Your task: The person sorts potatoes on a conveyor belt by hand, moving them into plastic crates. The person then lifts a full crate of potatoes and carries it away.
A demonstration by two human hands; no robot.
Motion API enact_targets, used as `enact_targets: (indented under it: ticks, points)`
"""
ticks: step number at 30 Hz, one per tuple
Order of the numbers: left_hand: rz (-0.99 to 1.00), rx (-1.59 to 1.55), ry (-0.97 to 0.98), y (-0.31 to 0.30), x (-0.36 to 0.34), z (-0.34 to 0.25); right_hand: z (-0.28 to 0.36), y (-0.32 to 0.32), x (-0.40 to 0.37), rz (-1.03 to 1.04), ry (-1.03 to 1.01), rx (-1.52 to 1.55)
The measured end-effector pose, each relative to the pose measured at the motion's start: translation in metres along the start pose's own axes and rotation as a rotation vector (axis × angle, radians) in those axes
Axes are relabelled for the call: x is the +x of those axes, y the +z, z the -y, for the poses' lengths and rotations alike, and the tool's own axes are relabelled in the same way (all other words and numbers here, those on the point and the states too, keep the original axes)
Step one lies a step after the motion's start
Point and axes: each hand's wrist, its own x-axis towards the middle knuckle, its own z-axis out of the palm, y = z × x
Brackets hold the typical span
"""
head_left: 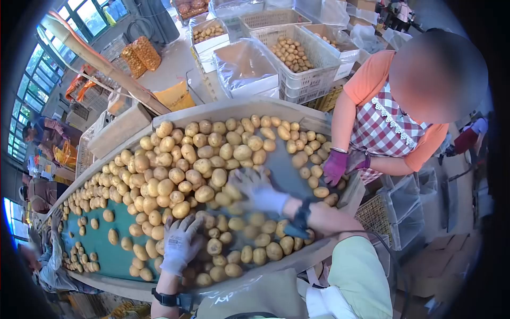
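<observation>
Potatoes (pixel 175 175) lie in a dense single layer across a sorting table (pixel 234 109), thickest at the centre and far end. They thin out to scattered pieces on the green belt (pixel 114 255) at the near left.

Left hand (pixel 180 242): in a white work glove, palm down, fingers spread and released. It rests on top of the potatoes at the near edge and closes on none of them. A dark wristwatch (pixel 163 297) sits on the forearm.

Right hand (pixel 256 189): gloved and reaching out over the middle of the pile, forearm crossing in from the right. It is smeared by motion, so whether it grips anything cannot be told. A dark strap (pixel 300 218) circles the wrist.

Co-worker (pixel 388 127): stands at the far right corner in an orange shirt and checked apron. One purple-gloved hand (pixel 334 166) is at the table edge, touching the potatoes there.

Containers: behind the table, a white perforated crate (pixel 311 80) holds potatoes. A white box (pixel 204 45) further back also holds some. Between them stands a carton lined with clear plastic (pixel 244 66). Orange mesh sacks (pixel 139 56), filled, stand on the floor to the left.

Orientation: the potatoes are oval and their long axes point every way, with no common direction. The table itself runs lengthwise from lower left to upper right.
</observation>
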Motion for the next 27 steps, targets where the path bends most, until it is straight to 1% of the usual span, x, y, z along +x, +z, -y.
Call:
enact_targets:
  ticks: [1,3,4,5,6,7,8,9,10,11,12,13,14,15,16,17,18,19,20,22,23,24,25,26,27]
  points:
    - [-0.009,-0.029,0.024,-0.002,-0.006,0.006,0.015,-0.008,-0.021,-0.012,-0.064,0.061]
    - [-0.006,-0.042,0.036,-0.016,-0.018,0.011,0.007,-0.01,-0.047,0.054,-0.246,0.037]
    - [0.061,-0.114,-0.019,-0.024,-0.016,0.014,0.001,-0.017,-0.054,0.057,-0.201,0.027]
    - [0.126,-0.196,-0.044,-0.026,-0.006,0.013,-0.007,-0.048,-0.053,0.007,-0.055,-0.045]
    - [0.09,-0.173,-0.036,-0.025,0.002,0.01,-0.015,-0.071,-0.059,-0.041,0.11,-0.131]
    - [0.051,-0.156,-0.019,-0.022,0.015,0.003,-0.012,-0.072,-0.053,-0.044,0.141,-0.007]
    - [-0.012,-0.09,0.135,-0.022,0.036,-0.011,-0.001,-0.06,-0.034,-0.061,0.171,0.12]
    - [-0.074,-0.024,0.27,-0.019,0.051,-0.024,0.008,-0.021,-0.024,-0.167,0.073,0.225]
    - [-0.069,0.06,0.337,-0.011,0.061,-0.031,0.019,0.017,-0.015,-0.261,-0.035,0.321]
    - [-0.071,0.11,0.309,0.016,0.067,-0.023,0.008,0.019,-0.02,-0.281,-0.064,0.236]
    - [-0.085,0.087,0.323,0.021,0.065,-0.011,-0.001,0.018,-0.025,-0.305,-0.091,0.151]
    - [-0.095,0.064,0.317,0.022,0.06,-0.005,-0.021,-0.003,-0.032,-0.197,0.088,0.064]
    - [-0.088,0.075,0.309,0.027,0.053,-0.001,-0.035,-0.011,-0.052,-0.252,0.161,0.107]
    - [-0.07,0.076,0.322,0.023,0.044,0.0,-0.037,-0.013,-0.069,-0.105,0.343,0.217]
    - [-0.052,0.08,0.322,0.016,0.034,0.0,-0.033,0.011,-0.091,-0.139,0.335,-0.014]
    - [-0.105,0.064,0.319,0.022,0.026,-0.002,-0.023,0.012,-0.108,-0.059,0.271,0.092]
    - [-0.051,0.044,0.263,0.013,0.02,-0.016,-0.004,-0.021,-0.129,0.064,0.174,0.252]
    - [-0.005,0.027,0.189,0.005,0.017,-0.031,0.0,-0.025,-0.144,0.171,0.049,0.162]
    - [0.012,0.025,0.18,0.002,0.015,-0.032,0.005,-0.03,-0.159,0.264,-0.084,0.085]
    - [0.045,0.043,0.166,0.002,0.006,-0.025,-0.029,0.0,-0.177,0.137,0.193,0.309]
    - [0.05,0.06,0.166,0.004,0.005,-0.026,-0.032,-0.009,-0.169,0.191,0.46,0.391]
    - [0.029,0.065,0.164,0.008,0.003,-0.024,-0.014,-0.018,-0.153,0.207,0.408,0.411]
    - [0.007,0.069,0.177,0.011,0.004,-0.021,0.003,-0.032,-0.141,0.082,0.294,0.242]
    - [0.011,0.082,0.149,0.013,0.004,-0.018,0.017,-0.036,-0.134,-0.049,0.193,0.075]
    - [0.005,0.08,0.152,0.014,0.003,-0.017,0.027,-0.03,-0.127,-0.014,-0.048,0.102]
